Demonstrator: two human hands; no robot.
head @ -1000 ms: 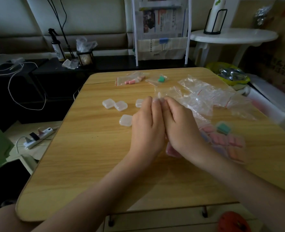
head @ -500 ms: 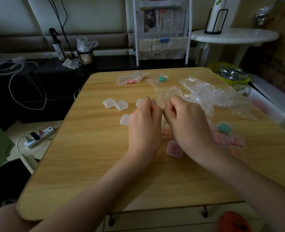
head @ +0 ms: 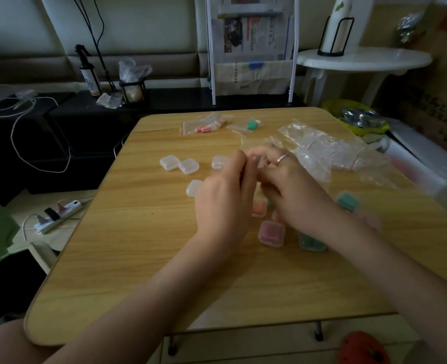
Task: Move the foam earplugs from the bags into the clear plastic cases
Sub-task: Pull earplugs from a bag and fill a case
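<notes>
My left hand point(head: 222, 203) and my right hand point(head: 293, 190) meet over the table's middle, and their curled fingertips pinch a small clear bag point(head: 260, 144) between them. Orange earplugs point(head: 259, 206) show below the hands; I cannot tell if they lie in the bag or in a case. A case of pink earplugs point(head: 271, 233), a green-filled case point(head: 312, 243) and a teal-filled case point(head: 348, 202) lie by my right wrist. Several empty clear cases point(head: 188, 166) sit to the left. At the far side lie a bag of pink earplugs point(head: 204, 126) and a bag with a green earplug point(head: 251, 124).
A heap of empty clear bags point(head: 322, 151) covers the table's point(head: 138, 258) far right. Beyond the far edge stands a white rack with newspapers point(head: 254, 48); a white round side table point(head: 361, 59) is at the right. A power strip point(head: 59, 212) lies on the floor at the left.
My hands went from lying flat side by side to fingers curled and pinching the bag. My right hand shifted right and turned, uncovering the pink and green filled cases.
</notes>
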